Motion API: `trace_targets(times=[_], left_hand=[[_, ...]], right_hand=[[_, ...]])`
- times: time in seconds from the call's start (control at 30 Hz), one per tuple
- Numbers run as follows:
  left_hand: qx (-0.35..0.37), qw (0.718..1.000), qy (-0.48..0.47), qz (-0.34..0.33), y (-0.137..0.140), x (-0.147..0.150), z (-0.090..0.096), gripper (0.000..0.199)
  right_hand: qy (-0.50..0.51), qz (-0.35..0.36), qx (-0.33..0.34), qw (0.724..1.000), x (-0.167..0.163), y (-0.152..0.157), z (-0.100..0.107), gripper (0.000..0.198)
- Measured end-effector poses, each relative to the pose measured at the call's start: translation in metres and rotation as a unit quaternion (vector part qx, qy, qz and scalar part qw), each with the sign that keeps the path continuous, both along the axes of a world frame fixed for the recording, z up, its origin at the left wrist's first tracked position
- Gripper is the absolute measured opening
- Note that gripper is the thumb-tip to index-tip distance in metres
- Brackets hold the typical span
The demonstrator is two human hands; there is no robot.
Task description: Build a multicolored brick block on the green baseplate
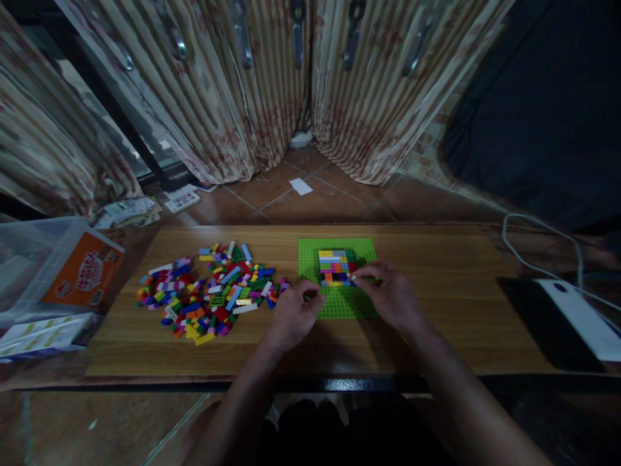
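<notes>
A green baseplate (339, 304) lies on the wooden table, bearing a low block of many-coloured toy bricks (336, 267). At the right edge of that block, the thumb and fingertips of my right hand (391, 294) are pinched on a small white brick (354, 277). My left hand (295, 309) rests by the near left side of the block, over the edge of the baseplate. Its fingers are curled in towards the thumb; whatever they hold, if anything, is too small to make out.
Loose bricks (194, 317) are heaped on the left of the wooden table (451, 291). A clear plastic box (33, 259) with an orange label stands beyond its left end. At the right end lie a black-and-white flat object (572, 317) and a white cable (543, 220).
</notes>
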State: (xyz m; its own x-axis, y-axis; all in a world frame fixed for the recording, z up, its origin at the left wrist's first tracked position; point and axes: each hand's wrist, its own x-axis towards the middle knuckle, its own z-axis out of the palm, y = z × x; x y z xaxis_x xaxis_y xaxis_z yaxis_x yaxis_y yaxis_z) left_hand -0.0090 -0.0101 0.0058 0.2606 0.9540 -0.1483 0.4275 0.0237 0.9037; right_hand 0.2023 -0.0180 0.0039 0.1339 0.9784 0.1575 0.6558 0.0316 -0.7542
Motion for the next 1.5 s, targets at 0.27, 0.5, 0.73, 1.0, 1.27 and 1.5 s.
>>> trace_targets(times=[0.27, 0.5, 0.73, 1.0, 1.27, 1.5], left_hand=[[0.009, 0.999, 0.035, -0.019, 0.0002, 0.0012, 0.0035, 0.014], [0.005, 0.999, 0.047, -0.025, 0.0002, 0.0005, 0.0047, 0.015], [0.009, 0.999, 0.041, -0.027, 0.0004, -0.0002, 0.0005, 0.018], [0.018, 0.999, 0.041, -0.030, 0.0006, 0.0001, 0.0014, 0.016], [0.014, 0.998, 0.051, -0.030, 0.0013, 0.0012, 0.0029, 0.015], [0.028, 0.998, 0.051, -0.035, 0.0014, -0.0002, 0.0034, 0.015]], right_hand=[[-0.006, 0.006, -0.014, 1.000, -0.0040, 0.0036, -0.0019, 0.011], [-0.020, 0.010, -0.008, 1.000, -0.0075, 0.0036, -0.0027, 0.011], [-0.036, 0.011, 0.012, 0.999, -0.0069, 0.0047, -0.0054, 0.012], [-0.053, 0.031, 0.029, 0.998, -0.0065, 0.0052, -0.0065, 0.013], [-0.065, 0.035, 0.032, 0.997, -0.0078, 0.0045, -0.0033, 0.014], [-0.047, 0.037, 0.028, 0.998, -0.0047, 0.0057, -0.0084, 0.014]])
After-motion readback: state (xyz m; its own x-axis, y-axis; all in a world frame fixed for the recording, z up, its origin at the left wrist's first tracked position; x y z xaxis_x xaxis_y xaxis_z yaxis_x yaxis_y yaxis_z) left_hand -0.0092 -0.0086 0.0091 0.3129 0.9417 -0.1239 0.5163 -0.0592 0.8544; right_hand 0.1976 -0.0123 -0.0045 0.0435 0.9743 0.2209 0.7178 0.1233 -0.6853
